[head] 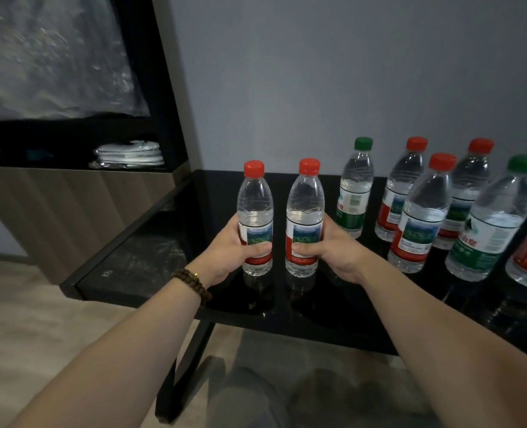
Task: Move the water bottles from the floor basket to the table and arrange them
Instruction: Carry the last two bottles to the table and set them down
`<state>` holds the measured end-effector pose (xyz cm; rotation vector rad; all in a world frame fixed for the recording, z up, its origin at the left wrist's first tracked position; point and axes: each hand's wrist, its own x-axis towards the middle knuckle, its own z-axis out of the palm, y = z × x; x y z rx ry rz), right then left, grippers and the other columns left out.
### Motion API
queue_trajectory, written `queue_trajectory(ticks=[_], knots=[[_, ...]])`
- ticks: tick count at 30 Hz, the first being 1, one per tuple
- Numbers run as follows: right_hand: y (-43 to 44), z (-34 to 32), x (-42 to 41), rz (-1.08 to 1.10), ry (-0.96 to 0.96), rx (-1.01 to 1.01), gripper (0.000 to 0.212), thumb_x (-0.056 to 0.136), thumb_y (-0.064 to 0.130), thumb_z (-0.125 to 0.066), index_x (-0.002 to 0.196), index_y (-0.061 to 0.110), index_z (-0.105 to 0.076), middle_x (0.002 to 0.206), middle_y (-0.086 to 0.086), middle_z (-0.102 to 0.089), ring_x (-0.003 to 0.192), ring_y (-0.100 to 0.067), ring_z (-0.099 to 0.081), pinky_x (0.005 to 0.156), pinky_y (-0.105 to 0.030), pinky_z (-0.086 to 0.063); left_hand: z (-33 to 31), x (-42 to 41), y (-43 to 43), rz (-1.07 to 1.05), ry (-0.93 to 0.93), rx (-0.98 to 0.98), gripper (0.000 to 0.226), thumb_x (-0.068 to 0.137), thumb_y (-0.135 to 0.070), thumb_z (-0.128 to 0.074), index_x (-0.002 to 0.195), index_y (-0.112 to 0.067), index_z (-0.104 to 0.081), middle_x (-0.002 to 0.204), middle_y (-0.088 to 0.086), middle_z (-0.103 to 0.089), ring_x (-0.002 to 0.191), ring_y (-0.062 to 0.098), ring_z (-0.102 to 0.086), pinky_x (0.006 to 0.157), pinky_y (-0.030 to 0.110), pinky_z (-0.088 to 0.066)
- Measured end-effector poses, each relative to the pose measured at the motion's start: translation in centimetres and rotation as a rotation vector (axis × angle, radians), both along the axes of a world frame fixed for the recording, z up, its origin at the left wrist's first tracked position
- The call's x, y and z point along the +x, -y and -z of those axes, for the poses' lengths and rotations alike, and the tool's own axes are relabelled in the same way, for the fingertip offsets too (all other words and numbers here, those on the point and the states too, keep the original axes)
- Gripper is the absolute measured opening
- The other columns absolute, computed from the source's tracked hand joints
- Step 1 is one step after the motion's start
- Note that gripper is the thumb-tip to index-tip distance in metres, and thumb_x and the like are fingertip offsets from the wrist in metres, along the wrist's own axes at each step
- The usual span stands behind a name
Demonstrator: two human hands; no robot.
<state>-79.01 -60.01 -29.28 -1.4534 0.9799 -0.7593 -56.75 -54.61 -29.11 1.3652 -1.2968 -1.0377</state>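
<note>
On the black worktop (250, 307) we are finding the task well advanced; at least six bottles are already standing upright to our right in two loose rows, with a green-capped bottle (355, 186) nearest the middle and red-capped bottles (423, 214) beyond it. We are holding two more; the left bottle (255, 211) and the right bottle (305, 217), both red-capped and upright, are sitting just beside each other at the left end of the group with a narrow gap between them; their bases are appearing to meet the glossy surface, though we cannot be sure they are fully set down. The floor basket is lying outside our view, so we are not able to say how many bottles are remaining in it; we are judging that releasing this pair and squaring up the rows is what is left at the worktop.

Both our arms are reaching forward and angling slightly inward, forearms nearly straight. Our left hand (237, 251) is wrapping the left bottle at its label from the outer side, thumb lying across the front; our right hand (330, 251) is mirroring it on the right bottle; neither hand is spread. A bead bracelet (192, 284) is circling our left wrist.
</note>
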Motion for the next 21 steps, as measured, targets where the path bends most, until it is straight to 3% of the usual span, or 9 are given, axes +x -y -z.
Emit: queue_trajectory(ticks=[6,10,12,14,18,21], knots=[[-0.3,0.4,0.0,-0.015,-0.006,0.005,0.087,0.076,0.000,-0.085,0.145,0.033,-0.043,0.130,0.002,-0.068,0.124,-0.018,-0.062,0.113,-0.049,-0.044,2.1,0.4,-0.8,0.063,0.030,0.047,0.074,0.074,-0.008,-0.088,0.137,-0.026,-0.053,0.128,-0.001,-0.071,0.121,0.018,-0.066,0.110,0.051,-0.048],[-1.1,1.2,-0.3,0.055,-0.125,-0.056,0.092,0.068,-0.005,-0.087,0.142,0.031,-0.046,0.123,0.004,-0.071,0.118,-0.016,-0.066,0.110,-0.049,-0.048,2.2,0.7,-0.9,0.032,0.069,0.081,0.074,0.071,0.008,-0.084,0.131,-0.025,-0.057,0.120,-0.002,-0.073,0.116,0.014,-0.068,0.105,0.041,-0.052],[-2.1,1.8,0.0,0.142,-0.174,-0.135,0.092,0.068,-0.002,-0.089,0.142,0.027,-0.044,0.121,0.007,-0.069,0.113,-0.011,-0.066,0.103,-0.037,-0.052,2.5,0.4,-1.2,0.008,0.139,0.098,0.076,0.071,0.011,-0.083,0.130,-0.026,-0.054,0.117,-0.005,-0.072,0.116,0.013,-0.066,0.097,0.032,-0.054],[-3.0,2.4,0.5,0.220,-0.215,-0.229,0.090,0.070,0.008,-0.093,0.143,0.025,-0.042,0.125,0.007,-0.066,0.114,-0.010,-0.064,0.099,-0.030,-0.050,2.7,-0.1,-1.5,-0.061,0.234,0.081,0.076,0.070,0.005,-0.087,0.128,-0.029,-0.053,0.115,-0.012,-0.068,0.108,0.005,-0.064,0.091,0.024,-0.052],[-3.5,3.5,1.5,0.384,-0.279,-0.300,0.096,0.062,0.029,-0.099,0.142,0.025,-0.045,0.131,0.006,-0.064,0.121,-0.015,-0.062,0.105,-0.041,-0.053,3.3,-1.4,-1.6,-0.192,0.333,-0.001,0.087,0.059,-0.016,-0.098,0.132,-0.025,-0.052,0.114,-0.016,-0.063,0.103,0.000,-0.060,0.086,0.020,-0.049],[-3.8,3.5,1.0,0.343,-0.259,-0.259,0.103,0.064,0.021,-0.098,0.148,0.025,-0.039,0.135,0.006,-0.062,0.125,-0.015,-0.060,0.105,-0.040,-0.052,3.4,-2.0,-1.7,-0.203,0.372,-0.015,0.091,0.061,-0.025,-0.098,0.137,-0.024,-0.049,0.122,-0.014,-0.061,0.111,0.005,-0.058,0.097,0.030,-0.051]])
